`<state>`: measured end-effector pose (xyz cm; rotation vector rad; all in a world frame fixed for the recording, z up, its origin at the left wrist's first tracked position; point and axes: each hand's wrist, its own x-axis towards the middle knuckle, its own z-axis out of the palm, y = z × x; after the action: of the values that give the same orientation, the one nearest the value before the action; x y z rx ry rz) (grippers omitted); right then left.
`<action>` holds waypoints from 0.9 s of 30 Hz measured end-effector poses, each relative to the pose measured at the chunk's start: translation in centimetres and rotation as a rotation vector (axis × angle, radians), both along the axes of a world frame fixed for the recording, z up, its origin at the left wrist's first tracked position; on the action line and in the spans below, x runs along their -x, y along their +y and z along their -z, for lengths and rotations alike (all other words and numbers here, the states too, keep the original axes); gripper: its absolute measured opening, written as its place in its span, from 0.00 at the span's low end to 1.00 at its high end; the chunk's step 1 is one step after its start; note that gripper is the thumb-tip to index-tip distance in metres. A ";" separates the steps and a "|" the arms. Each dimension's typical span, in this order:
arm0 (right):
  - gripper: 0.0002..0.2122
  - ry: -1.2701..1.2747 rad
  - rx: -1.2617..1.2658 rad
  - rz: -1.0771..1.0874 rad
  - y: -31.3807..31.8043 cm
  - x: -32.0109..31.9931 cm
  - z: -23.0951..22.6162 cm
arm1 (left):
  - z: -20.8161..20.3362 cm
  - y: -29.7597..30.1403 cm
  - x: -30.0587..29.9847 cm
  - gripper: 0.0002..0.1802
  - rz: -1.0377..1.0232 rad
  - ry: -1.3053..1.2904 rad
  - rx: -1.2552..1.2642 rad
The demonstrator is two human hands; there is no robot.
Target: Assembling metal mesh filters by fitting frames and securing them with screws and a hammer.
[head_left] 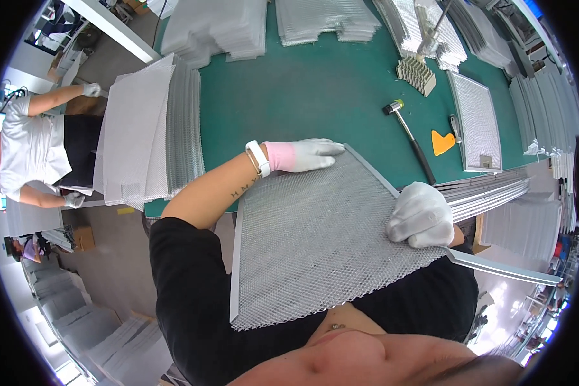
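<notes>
A silvery mesh filter panel (321,238) leans between my body and the green table. Thin metal framing runs along its left and far right edges, and its near edge is bare, jagged mesh. My left hand (309,155), in a white glove with a pink cuff, lies with fingers stretched out on the panel's far edge. At the right side my gloved right hand (420,215) is closed round the panel's edge, where the metal frame strip (505,266) bends away and sticks out to the right. The fingertips of that hand are partly hidden.
A rubber mallet (410,138), an orange scraper (442,143) and a framed filter (477,122) lie on the green table (289,96). Mesh stacks (186,128) stand at left and along the back. Metal strips (489,196) lie at right. Another person (38,141) works at left.
</notes>
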<state>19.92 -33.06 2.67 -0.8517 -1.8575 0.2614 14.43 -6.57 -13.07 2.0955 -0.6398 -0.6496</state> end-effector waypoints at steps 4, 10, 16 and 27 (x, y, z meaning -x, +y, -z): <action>0.06 -0.055 -0.012 0.027 -0.4 -1.0 0.5 | -5.8 1.8 1.1 0.30 -0.214 0.158 -0.064; 0.09 0.213 -0.203 0.264 4.0 -3.5 -0.2 | -14.8 7.3 11.8 0.35 0.067 -0.650 1.010; 0.12 0.401 -0.189 0.400 7.6 -2.3 -0.6 | -15.6 2.1 12.7 0.09 -0.996 -1.255 0.752; 0.24 0.117 -0.246 -0.036 1.3 -2.2 4.2 | -11.1 2.9 14.4 0.15 -0.123 -0.779 0.546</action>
<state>22.15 -31.76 -1.53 -0.6219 -1.7533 0.0996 0.05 -3.67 -1.93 1.7910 -0.9648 0.4212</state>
